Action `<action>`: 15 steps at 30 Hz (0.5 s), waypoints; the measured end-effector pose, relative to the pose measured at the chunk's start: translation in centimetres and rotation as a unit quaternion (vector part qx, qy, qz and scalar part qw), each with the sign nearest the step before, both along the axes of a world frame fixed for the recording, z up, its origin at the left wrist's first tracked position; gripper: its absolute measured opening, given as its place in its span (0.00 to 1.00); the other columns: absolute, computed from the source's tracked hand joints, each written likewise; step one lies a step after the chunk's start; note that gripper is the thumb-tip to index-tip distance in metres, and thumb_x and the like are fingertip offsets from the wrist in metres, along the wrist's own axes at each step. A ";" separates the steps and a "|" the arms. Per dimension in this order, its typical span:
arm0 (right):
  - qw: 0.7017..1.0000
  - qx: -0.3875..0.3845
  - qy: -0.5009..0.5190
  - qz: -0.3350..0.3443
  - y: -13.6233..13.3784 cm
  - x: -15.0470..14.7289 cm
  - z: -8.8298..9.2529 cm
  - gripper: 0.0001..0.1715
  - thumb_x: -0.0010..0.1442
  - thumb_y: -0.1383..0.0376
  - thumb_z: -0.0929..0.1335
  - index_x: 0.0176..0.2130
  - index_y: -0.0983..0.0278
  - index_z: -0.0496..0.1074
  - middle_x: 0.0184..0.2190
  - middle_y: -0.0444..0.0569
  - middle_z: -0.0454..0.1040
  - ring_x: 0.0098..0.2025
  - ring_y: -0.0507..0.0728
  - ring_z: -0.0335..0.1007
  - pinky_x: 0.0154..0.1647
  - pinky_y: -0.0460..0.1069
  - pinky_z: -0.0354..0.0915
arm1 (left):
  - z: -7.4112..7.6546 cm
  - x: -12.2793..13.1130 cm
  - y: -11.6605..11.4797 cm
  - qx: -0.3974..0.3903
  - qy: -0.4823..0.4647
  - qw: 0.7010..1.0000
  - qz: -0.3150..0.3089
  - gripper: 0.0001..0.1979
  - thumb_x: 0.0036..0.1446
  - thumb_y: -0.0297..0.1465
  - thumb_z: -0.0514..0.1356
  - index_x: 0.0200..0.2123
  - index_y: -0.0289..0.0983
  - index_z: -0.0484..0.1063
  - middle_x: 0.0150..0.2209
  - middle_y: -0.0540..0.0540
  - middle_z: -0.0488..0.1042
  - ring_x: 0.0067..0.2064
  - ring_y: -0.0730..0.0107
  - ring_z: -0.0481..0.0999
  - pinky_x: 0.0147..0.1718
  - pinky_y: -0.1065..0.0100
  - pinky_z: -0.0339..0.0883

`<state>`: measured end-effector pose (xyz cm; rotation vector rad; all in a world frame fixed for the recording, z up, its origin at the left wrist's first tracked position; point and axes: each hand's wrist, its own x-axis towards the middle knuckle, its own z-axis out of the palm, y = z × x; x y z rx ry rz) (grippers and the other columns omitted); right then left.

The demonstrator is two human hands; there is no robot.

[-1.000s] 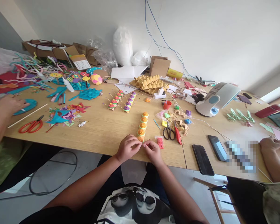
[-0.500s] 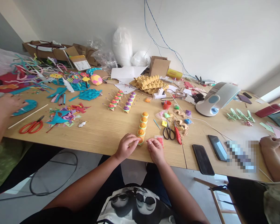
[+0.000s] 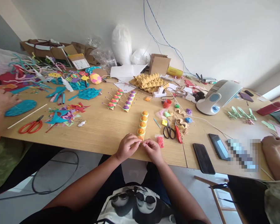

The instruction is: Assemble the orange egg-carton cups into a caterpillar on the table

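Note:
A strip of egg-carton cups with orange and green coverings (image 3: 142, 125) stands on the table in front of me, small orange pieces on top. At its near end, my left hand (image 3: 128, 147) is closed in a pinch, with a tiny red bit showing at the fingertips. My right hand (image 3: 153, 150) pinches right beside it, fingertips almost touching the left ones. What the right fingers hold is too small to make out. Both hands partly hide the nearest cup. Just right of my right hand lies a small bag of red clay (image 3: 160, 141).
Black-handled scissors (image 3: 169, 130), a red-handled tool (image 3: 178, 132) and coloured clay lumps lie to the right. Two finished-looking cup strips (image 3: 129, 102) with pins stand behind. A phone (image 3: 203, 158) lies near the front edge. Co-workers' arms (image 3: 274, 155) rest at both sides.
My right hand has moved left, so the two pinches now meet in front of the strip's nearest cup. At far left a co-worker's hand has drawn back from the blue oval piece.

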<state>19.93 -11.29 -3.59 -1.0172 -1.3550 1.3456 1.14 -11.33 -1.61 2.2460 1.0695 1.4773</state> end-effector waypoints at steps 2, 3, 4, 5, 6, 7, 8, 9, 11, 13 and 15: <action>1.000 0.009 -0.012 0.002 0.0 0.0 0.0 0.13 0.58 0.53 0.74 0.35 0.60 0.80 0.35 0.49 0.78 0.38 0.57 0.72 0.44 0.51 0.67 | 0.0 0.1 -0.1 0.013 0.025 1.000 -0.007 0.07 0.63 0.25 0.61 0.43 0.39 0.77 0.37 0.46 0.78 0.39 0.67 0.75 0.42 0.62 0.70; 1.000 0.009 -0.014 0.000 0.0 0.0 0.0 0.14 0.58 0.53 0.74 0.35 0.60 0.80 0.34 0.49 0.78 0.38 0.57 0.72 0.44 0.51 0.67 | 0.0 0.1 -0.1 0.018 0.035 0.999 -0.009 0.07 0.63 0.25 0.62 0.43 0.39 0.76 0.37 0.46 0.78 0.39 0.66 0.74 0.42 0.61 0.70; 1.000 0.007 -0.014 -0.003 0.0 0.0 0.1 0.14 0.58 0.52 0.74 0.35 0.60 0.80 0.34 0.49 0.78 0.38 0.57 0.72 0.44 0.51 0.67 | -0.1 0.1 -0.1 0.021 0.041 0.999 -0.009 0.07 0.63 0.25 0.62 0.44 0.39 0.76 0.37 0.46 0.78 0.39 0.66 0.74 0.42 0.61 0.70; 1.000 0.005 -0.012 -0.005 0.0 0.0 0.1 0.14 0.58 0.52 0.74 0.35 0.60 0.80 0.33 0.49 0.78 0.38 0.57 0.72 0.44 0.51 0.68 | -0.1 0.2 -0.1 0.023 0.045 0.999 -0.009 0.08 0.63 0.25 0.62 0.44 0.40 0.76 0.37 0.46 0.78 0.39 0.66 0.74 0.42 0.61 0.70; 1.000 0.004 -0.011 -0.005 0.0 0.0 0.2 0.14 0.58 0.52 0.74 0.34 0.60 0.80 0.33 0.49 0.78 0.37 0.57 0.72 0.43 0.51 0.68 | -0.1 0.2 -0.1 0.024 0.046 0.999 -0.007 0.07 0.63 0.26 0.62 0.44 0.40 0.76 0.37 0.46 0.78 0.39 0.66 0.74 0.42 0.61 0.70; 1.000 0.002 -0.010 -0.006 0.0 0.0 0.2 0.14 0.58 0.52 0.74 0.34 0.60 0.80 0.33 0.48 0.78 0.37 0.57 0.72 0.43 0.51 0.68 | -0.1 0.2 -0.1 0.024 0.046 0.999 -0.005 0.07 0.63 0.26 0.62 0.43 0.40 0.76 0.37 0.46 0.78 0.39 0.66 0.74 0.42 0.61 0.70; 1.000 0.000 -0.007 -0.007 -0.1 0.0 0.3 0.14 0.58 0.53 0.74 0.34 0.60 0.80 0.33 0.48 0.78 0.37 0.56 0.72 0.43 0.51 0.68 | -0.2 0.2 -0.1 0.024 0.044 0.999 -0.005 0.06 0.63 0.26 0.62 0.43 0.40 0.76 0.37 0.46 0.78 0.39 0.66 0.75 0.42 0.61 0.70; 1.000 -0.003 -0.003 -0.008 -0.1 0.0 0.4 0.13 0.58 0.53 0.74 0.34 0.60 0.80 0.33 0.48 0.78 0.37 0.56 0.72 0.43 0.51 0.68 | -0.2 0.1 0.0 0.023 0.040 0.999 -0.005 0.07 0.63 0.26 0.62 0.43 0.40 0.76 0.37 0.46 0.78 0.39 0.66 0.75 0.42 0.61 0.70; 1.000 -0.007 0.009 -0.013 -0.1 0.0 0.5 0.13 0.58 0.53 0.74 0.34 0.60 0.80 0.33 0.48 0.78 0.37 0.56 0.72 0.43 0.51 0.67 | -0.3 0.1 0.0 0.020 0.030 0.999 -0.007 0.08 0.63 0.26 0.62 0.45 0.40 0.76 0.38 0.46 0.78 0.40 0.66 0.75 0.43 0.61 0.71; 1.000 -0.010 0.019 -0.013 -0.1 0.1 0.6 0.12 0.58 0.53 0.74 0.34 0.59 0.80 0.33 0.47 0.78 0.37 0.56 0.72 0.43 0.51 0.67 | -0.4 0.0 0.0 0.017 0.025 0.999 -0.011 0.10 0.63 0.26 0.62 0.47 0.41 0.76 0.39 0.45 0.79 0.41 0.66 0.76 0.43 0.61 0.71; 1.000 -0.011 0.022 -0.002 -0.1 0.1 0.6 0.13 0.58 0.52 0.75 0.34 0.59 0.80 0.33 0.48 0.79 0.37 0.56 0.72 0.43 0.51 0.68 | -0.4 0.0 0.0 0.016 0.033 0.999 -0.019 0.12 0.63 0.27 0.62 0.50 0.41 0.75 0.41 0.44 0.79 0.43 0.65 0.77 0.44 0.60 0.72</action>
